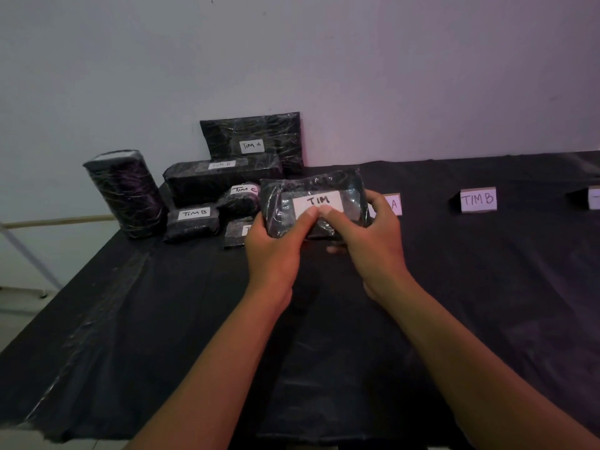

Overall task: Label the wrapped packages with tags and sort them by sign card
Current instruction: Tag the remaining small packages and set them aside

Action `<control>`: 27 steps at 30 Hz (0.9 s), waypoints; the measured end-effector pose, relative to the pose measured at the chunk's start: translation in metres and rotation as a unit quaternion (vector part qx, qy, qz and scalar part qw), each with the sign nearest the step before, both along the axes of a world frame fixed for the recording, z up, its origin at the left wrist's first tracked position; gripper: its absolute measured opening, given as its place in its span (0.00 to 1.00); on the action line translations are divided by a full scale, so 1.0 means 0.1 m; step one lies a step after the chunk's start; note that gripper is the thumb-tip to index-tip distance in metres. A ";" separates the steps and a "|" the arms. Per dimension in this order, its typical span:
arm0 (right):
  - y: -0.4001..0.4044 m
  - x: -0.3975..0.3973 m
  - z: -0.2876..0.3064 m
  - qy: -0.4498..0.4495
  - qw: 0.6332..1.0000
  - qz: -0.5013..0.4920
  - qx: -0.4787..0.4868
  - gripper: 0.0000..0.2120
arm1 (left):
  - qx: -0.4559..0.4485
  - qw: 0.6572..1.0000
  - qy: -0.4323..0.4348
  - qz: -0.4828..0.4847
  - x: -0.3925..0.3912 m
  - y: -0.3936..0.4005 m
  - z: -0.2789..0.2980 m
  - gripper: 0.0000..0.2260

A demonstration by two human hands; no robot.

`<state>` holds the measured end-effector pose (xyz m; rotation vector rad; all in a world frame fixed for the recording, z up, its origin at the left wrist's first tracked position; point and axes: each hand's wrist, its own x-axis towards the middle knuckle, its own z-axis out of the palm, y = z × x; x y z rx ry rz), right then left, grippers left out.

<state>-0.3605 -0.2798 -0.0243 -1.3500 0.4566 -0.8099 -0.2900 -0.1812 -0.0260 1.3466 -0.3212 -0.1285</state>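
We count one black-draped table (pixel 487 287), seven wrapped packages, three sign cards, largest to smallest, we see the seventh package (pixel 313 203) lifted above mid-table, left hand (pixel 274 248) and right hand (pixel 373 235) gripping it, thumbs pressing its white tag (pixel 318 204).

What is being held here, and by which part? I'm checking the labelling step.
Both hands hold one wrapped package: the left hand at its lower left edge, the right hand at its right end, thumbs on the white tag.

Held package's tag (pixel 318 203) reads "TIM"; sign card (pixel 478 199) "TIM B"; rear package (pixel 251 138) "TIM A".
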 end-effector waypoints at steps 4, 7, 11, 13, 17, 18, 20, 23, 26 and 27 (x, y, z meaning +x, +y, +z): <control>0.04 0.03 -0.09 -0.014 0.999 -0.027 -0.039 0.15 | 0.028 0.998 -0.048 0.008 0.02 0.01 0.00 0.09; 0.07 0.06 -0.12 -0.014 0.996 -0.065 -0.064 0.07 | 0.052 0.997 -0.062 0.021 0.06 0.02 -0.04 0.07; 0.09 0.09 -0.11 -0.036 0.994 -0.083 -0.056 0.06 | 0.033 0.998 -0.048 0.012 0.10 0.03 -0.06 0.08; 0.09 0.09 -0.10 -0.036 0.994 -0.085 -0.052 0.09 | 0.014 0.999 -0.035 0.002 0.08 0.03 -0.05 0.08; 0.07 0.08 -0.11 -0.011 0.996 -0.078 -0.034 0.11 | 0.010 1.000 -0.014 -0.026 0.10 0.05 -0.04 0.12; 0.05 0.09 -0.12 -0.004 0.997 -0.078 -0.022 0.11 | 0.013 0.999 -0.006 -0.035 0.11 0.07 -0.03 0.13; 0.01 0.10 -0.14 0.010 0.998 -0.069 0.002 0.10 | 0.040 0.998 -0.016 -0.034 0.14 0.09 -0.03 0.13; 0.03 0.12 -0.16 0.045 0.997 -0.065 -0.008 0.11 | 0.117 0.989 -0.086 0.029 0.15 0.11 -0.06 0.11; 0.05 0.14 -0.16 0.065 0.992 -0.099 -0.034 0.15 | 0.137 0.983 -0.108 0.064 0.20 0.09 -0.13 0.14; 0.05 0.15 -0.17 0.069 0.991 -0.108 -0.036 0.17 | 0.137 0.982 -0.113 0.066 0.21 0.09 -0.14 0.16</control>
